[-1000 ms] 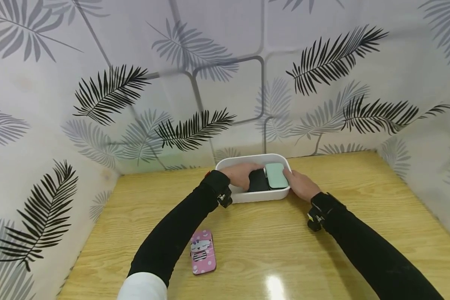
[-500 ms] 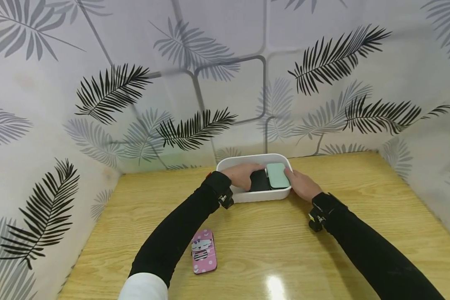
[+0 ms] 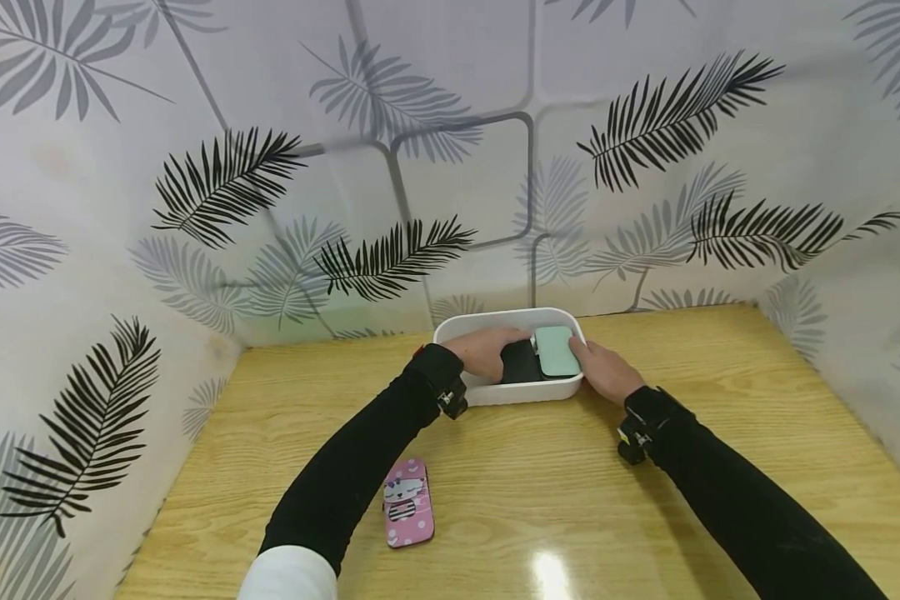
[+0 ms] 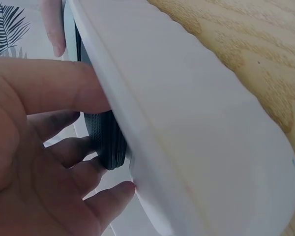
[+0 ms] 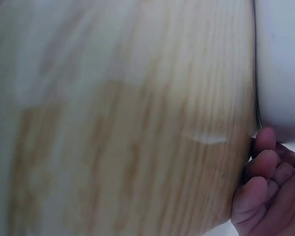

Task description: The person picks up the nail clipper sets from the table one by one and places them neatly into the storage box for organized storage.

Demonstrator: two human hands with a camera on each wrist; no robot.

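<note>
A white plastic bin (image 3: 512, 395) stands on the table against the back, holding a black layered case (image 3: 521, 363) and a mint-green case (image 3: 557, 351) side by side. My left hand (image 3: 482, 350) reaches into the bin. In the left wrist view its thumb and fingers lie on either side of the black case (image 4: 106, 140), gripping it; its ribbed edge shows between them. At the bin's right end, my right hand (image 3: 606, 372) holds the end wall, thumb at the rim beside the mint-green case. In the right wrist view its curled fingers (image 5: 253, 193) are outside the bin.
A pink case (image 3: 407, 504) with a cartoon animal lies on the wooden table (image 3: 510, 475), beside the left forearm. Leaf-patterned cloth (image 3: 450, 200) rises behind the table and along both sides.
Both hands, the bin and the cases stay in place. Only a slight shift of the whole head view shows.
</note>
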